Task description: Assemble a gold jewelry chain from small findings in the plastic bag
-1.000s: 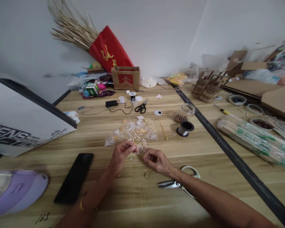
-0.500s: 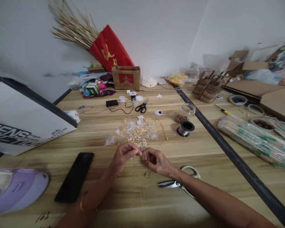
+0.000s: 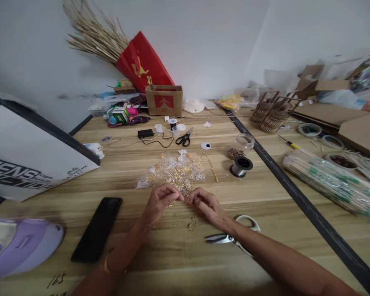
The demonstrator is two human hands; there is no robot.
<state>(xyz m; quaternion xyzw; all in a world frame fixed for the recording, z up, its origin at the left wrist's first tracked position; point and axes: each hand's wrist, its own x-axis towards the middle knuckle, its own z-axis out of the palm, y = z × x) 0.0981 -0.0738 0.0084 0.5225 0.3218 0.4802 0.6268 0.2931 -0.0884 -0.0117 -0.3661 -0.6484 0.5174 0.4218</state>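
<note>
My left hand (image 3: 164,200) is closed in a pinch just in front of a heap of small gold and clear beads and findings (image 3: 180,174). What sits between its fingertips is too small to make out. Close by on the right, my right hand (image 3: 207,205) has its fingers curled together, and whatever they hold is hidden. A thin gold chain (image 3: 191,224) lies on the table below the right hand. Tiny gold pieces (image 3: 174,225) are scattered between my forearms. White-handled scissors (image 3: 222,238) lie open, partly under my right forearm.
A black phone (image 3: 96,230) and a purple-white object (image 3: 37,246) lie at left. Beyond the beads are black scissors (image 3: 184,139), a gold chain bracelet (image 3: 211,167), and a wire spool (image 3: 241,166). Wrapped sticks (image 3: 329,181) lie at right; a paper bag (image 3: 164,100) stands behind.
My right hand has shifted slightly right, away from my left hand, and turned so its back faces up more. My left hand stays almost still.
</note>
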